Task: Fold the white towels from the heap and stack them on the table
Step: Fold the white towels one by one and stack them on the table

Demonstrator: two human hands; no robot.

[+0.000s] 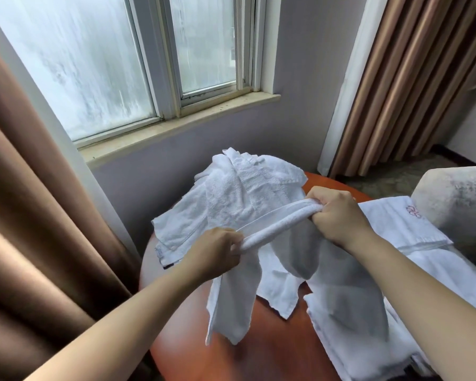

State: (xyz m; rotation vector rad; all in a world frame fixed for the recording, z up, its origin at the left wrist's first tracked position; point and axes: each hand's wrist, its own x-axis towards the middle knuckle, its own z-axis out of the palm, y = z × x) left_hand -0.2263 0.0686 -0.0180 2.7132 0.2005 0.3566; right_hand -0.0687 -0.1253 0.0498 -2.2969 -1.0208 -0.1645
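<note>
A white towel (275, 224) is gripped, bunched, by the left hand (217, 251) and right hand (338, 213), its ends hanging below both fists above the round table (272, 350).

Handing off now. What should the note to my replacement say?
Left hand and right hand each grip a white towel, stretched between them above the table, ends hanging.
Heap sits at the table's far side.
Done: folded towels lie on the right.
Left: fold the held towel, stack it, then work through the heap.
</note>
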